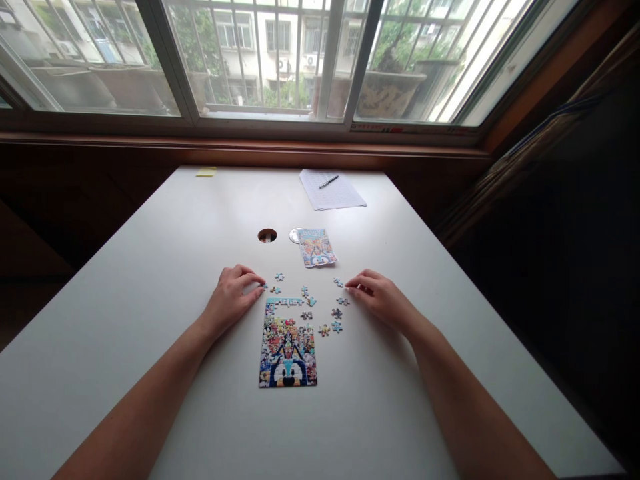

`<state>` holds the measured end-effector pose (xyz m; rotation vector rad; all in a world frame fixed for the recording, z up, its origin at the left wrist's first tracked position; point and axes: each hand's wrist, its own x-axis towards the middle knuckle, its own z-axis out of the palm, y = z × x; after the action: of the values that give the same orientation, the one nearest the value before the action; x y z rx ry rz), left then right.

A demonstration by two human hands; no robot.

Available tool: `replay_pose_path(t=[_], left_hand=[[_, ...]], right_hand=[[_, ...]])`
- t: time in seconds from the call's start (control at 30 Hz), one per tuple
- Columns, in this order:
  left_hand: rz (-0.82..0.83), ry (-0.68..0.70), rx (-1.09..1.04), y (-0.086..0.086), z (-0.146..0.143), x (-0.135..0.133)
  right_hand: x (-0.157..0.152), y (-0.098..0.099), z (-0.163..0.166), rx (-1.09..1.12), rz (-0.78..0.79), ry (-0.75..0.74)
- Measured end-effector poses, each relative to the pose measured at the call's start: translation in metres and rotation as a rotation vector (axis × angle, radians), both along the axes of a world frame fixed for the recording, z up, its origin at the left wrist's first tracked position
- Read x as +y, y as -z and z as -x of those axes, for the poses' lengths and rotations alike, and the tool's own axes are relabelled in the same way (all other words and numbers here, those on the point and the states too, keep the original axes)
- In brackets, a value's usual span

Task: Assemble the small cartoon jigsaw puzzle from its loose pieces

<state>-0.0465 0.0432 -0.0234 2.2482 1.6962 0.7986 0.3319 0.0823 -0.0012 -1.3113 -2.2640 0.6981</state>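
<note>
A jigsaw puzzle [289, 353] lies partly assembled on the white table, with a dark blue dog's face at its near end and a gap near its top. My left hand [233, 293] is beside its upper left corner, thumb and fingertips closed around a small light-blue puzzle piece [265, 286]. To the right, my right hand [377, 297] rests with bent fingers slightly apart, nothing visible in them. Its fingertips are close to a loose blue piece [339, 283]; whether they touch it I cannot tell. Several other loose pieces [324, 330] lie around the puzzle's top and right side.
Beyond the pieces lies a picture sheet [318, 248], partly over a round silvery disc [294, 235]. A round hole [267, 235] opens in the tabletop. Farther back are papers [340, 193] with a pen [329, 182] and yellow notes [206, 172]. A barred window stands behind.
</note>
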Motion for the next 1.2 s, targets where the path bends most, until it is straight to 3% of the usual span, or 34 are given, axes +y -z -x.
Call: replay_pose_path(t=[0.3,0.67,0.8,1.03,1.2], left_hand=[[0.014,-0.004,-0.004,-0.003,-0.002,-0.001],[0.017,0.000,-0.016,-0.003,-0.002,-0.001],[0.013,0.009,-0.024,-0.003,-0.002,-0.001],[0.008,0.008,-0.027,-0.004,-0.002,-0.001],[0.016,0.009,-0.027,-0.002,-0.001,0.000]], right_hand=[[-0.002,-0.003,-0.002,0.027,0.085,-0.061],[-0.008,0.005,0.024,-0.028,-0.165,-0.182],[-0.009,-0.001,0.018,0.006,-0.094,-0.197],[-0.020,-0.022,0.016,0.027,0.170,-0.288],[-0.025,-0.022,0.021,-0.025,0.237,-0.387]])
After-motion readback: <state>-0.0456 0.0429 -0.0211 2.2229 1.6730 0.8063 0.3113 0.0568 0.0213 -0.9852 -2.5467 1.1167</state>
